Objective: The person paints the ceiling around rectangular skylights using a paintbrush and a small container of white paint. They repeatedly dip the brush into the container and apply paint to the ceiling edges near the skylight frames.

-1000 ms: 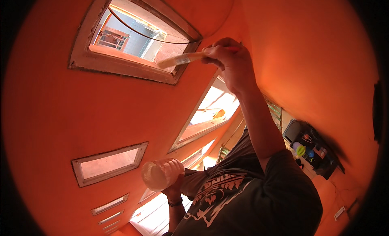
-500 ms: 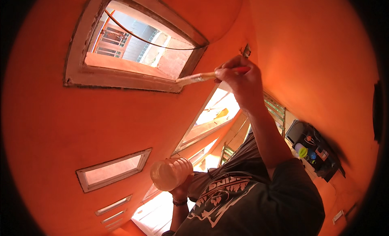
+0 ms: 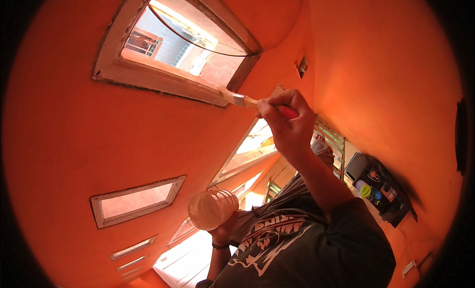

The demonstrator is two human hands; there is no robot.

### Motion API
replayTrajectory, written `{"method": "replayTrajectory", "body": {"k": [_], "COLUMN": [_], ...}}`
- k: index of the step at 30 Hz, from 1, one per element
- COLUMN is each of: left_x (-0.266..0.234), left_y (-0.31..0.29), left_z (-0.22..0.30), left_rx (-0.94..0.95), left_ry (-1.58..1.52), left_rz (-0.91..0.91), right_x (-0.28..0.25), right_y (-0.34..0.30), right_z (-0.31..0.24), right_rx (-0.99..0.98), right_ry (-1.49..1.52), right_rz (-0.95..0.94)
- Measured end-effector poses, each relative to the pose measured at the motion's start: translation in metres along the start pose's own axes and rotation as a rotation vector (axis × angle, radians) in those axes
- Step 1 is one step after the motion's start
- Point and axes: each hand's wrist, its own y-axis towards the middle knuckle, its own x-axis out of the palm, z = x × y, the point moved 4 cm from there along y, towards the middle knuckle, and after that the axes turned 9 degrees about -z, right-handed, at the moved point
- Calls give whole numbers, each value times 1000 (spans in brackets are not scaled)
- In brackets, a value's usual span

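My right hand (image 3: 292, 127) is closed round the red-ended handle of a paintbrush (image 3: 239, 100). The pale bristles touch the lower right corner of a wooden window frame (image 3: 158, 88) set in the orange wall. Lower down, my left hand (image 3: 225, 230) grips a clear, ribbed plastic container (image 3: 210, 210), tilted with its round face toward the view. Something pale seems to be inside, but I cannot make out how much. Its fingers are partly hidden behind the container.
A black wire (image 3: 198, 44) hangs across the window opening. Smaller framed openings (image 3: 138, 201) run down the orange wall (image 3: 148, 144). A dark shelf (image 3: 381, 189) holding bottles and small items is on the right. My bare foot (image 3: 319, 138) shows near green slats (image 3: 334, 139).
The view has shifted a little. My right hand is lower and the brush now slants down from the frame's corner toward it. My foot has come into sight. The left hand keeps the container.
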Motion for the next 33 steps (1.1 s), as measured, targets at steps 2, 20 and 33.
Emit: {"method": "replayTrajectory", "body": {"k": [2, 20, 33], "left_x": [-12, -77, -53], "left_y": [-4, -31, -51], "left_z": [0, -3, 2], "left_rx": [3, 352, 247], "left_ry": [59, 1323, 1210], "left_rz": [13, 296, 383], "right_x": [-2, 4, 16], "right_y": [0, -11, 60], "right_z": [-12, -20, -49], "right_rx": [-53, -77, -56], "right_ry": [32, -89, -300], "right_rz": [30, 67, -152]}}
